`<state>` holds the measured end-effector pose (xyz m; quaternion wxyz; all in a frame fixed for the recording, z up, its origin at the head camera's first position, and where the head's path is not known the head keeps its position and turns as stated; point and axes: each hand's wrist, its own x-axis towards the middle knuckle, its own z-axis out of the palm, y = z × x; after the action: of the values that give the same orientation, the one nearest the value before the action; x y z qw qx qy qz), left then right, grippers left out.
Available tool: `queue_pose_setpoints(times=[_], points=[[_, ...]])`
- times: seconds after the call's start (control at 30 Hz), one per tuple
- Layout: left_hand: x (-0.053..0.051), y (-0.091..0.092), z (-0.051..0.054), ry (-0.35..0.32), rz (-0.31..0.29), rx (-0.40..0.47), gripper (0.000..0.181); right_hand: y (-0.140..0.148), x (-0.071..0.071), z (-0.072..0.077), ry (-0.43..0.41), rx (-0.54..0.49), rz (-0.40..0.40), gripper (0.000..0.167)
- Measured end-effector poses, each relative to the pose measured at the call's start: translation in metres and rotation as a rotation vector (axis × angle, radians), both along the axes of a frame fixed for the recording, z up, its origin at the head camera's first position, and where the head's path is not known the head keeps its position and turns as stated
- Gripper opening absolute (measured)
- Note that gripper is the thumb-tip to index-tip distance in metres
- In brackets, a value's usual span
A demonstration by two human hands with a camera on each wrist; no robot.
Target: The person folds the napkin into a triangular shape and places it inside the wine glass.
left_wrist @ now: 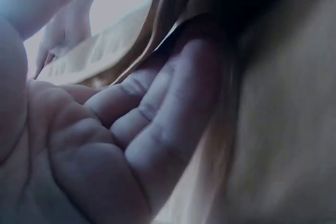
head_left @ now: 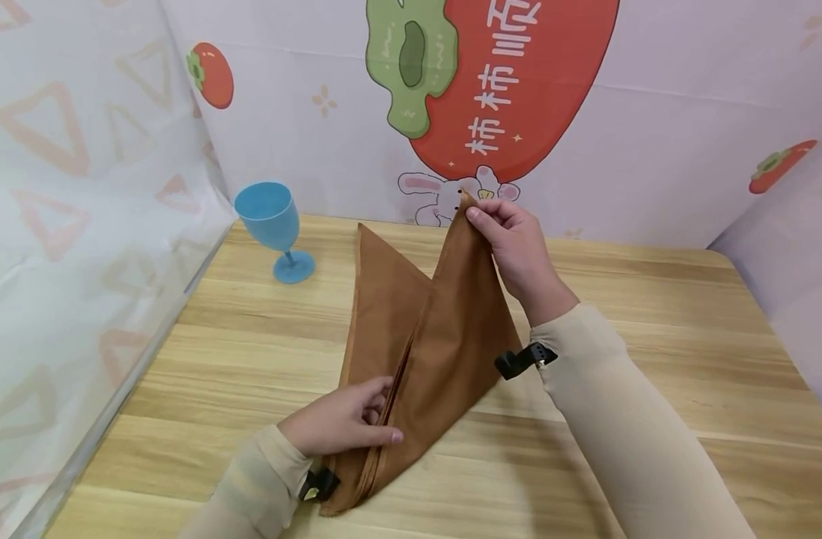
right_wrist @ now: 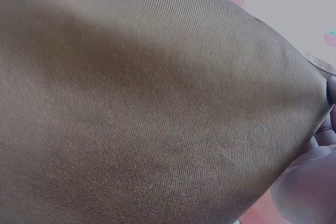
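Observation:
A brown folded cloth (head_left: 451,329) spreads over the middle of the table, with one pointed corner lying to the left and another raised. The right hand (head_left: 519,251) pinches the raised corner between thumb and fingers. At the cloth's lower part, the left hand (head_left: 346,419) grips the layered folded edges, its thumb over the front and its fingers behind. In the left wrist view the fingers of the left hand (left_wrist: 152,119) bend against the cloth (left_wrist: 289,119). Cloth (right_wrist: 173,108) fills most of the right wrist view, the right hand (right_wrist: 310,182) at its right edge.
A blue plastic goblet (head_left: 269,217) stands upright at the back left of the wooden table (head_left: 653,337). Behind the table hangs a white printed backdrop (head_left: 653,150) with red persimmon pictures, and a similar sheet (head_left: 81,187) runs along the left side.

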<state>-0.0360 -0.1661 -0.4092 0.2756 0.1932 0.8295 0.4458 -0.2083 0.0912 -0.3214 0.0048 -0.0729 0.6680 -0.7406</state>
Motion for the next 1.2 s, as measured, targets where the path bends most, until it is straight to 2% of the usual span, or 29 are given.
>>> queue_pose_setpoints(times=[0.1, 0.2, 0.37, 0.53, 0.63, 0.77, 0.9, 1.1, 1.2], points=[[0.003, 0.004, 0.0, -0.017, -0.006, 0.015, 0.07, -0.004, -0.001, 0.004, 0.004, -0.016, -0.015, 0.015], [0.005, 0.008, 0.0, 0.02, -0.001, 0.006, 0.051, -0.008, -0.003, 0.007, -0.005, -0.02, -0.029, 0.019], [0.006, 0.011, -0.002, 0.102, 0.003, -0.078, 0.023, -0.016, -0.009, 0.007, -0.017, 0.009, -0.035, 0.022], [0.012, 0.009, 0.001, 0.138, -0.025, -0.092, 0.024, -0.026, -0.016, 0.003, 0.002, 0.057, -0.021, 0.022], [0.017, 0.005, 0.002, 0.096, -0.046, -0.065, 0.028, -0.032, -0.019, -0.002, 0.0, 0.094, -0.016, 0.022], [0.022, 0.002, 0.003, -0.007, -0.08, 0.013, 0.032, -0.036, -0.023, -0.009, -0.016, 0.15, -0.014, 0.022], [0.027, 0.001, 0.002, -0.088, -0.088, 0.081, 0.034, -0.038, -0.024, -0.013, -0.03, 0.167, 0.004, 0.023], [0.029, -0.001, -0.001, -0.213, -0.096, 0.124, 0.035, -0.034, -0.021, -0.02, -0.069, 0.25, 0.029, 0.024], [0.028, -0.002, -0.001, -0.223, -0.097, 0.104, 0.038, -0.029, -0.02, -0.025, -0.08, 0.277, 0.015, 0.023]])
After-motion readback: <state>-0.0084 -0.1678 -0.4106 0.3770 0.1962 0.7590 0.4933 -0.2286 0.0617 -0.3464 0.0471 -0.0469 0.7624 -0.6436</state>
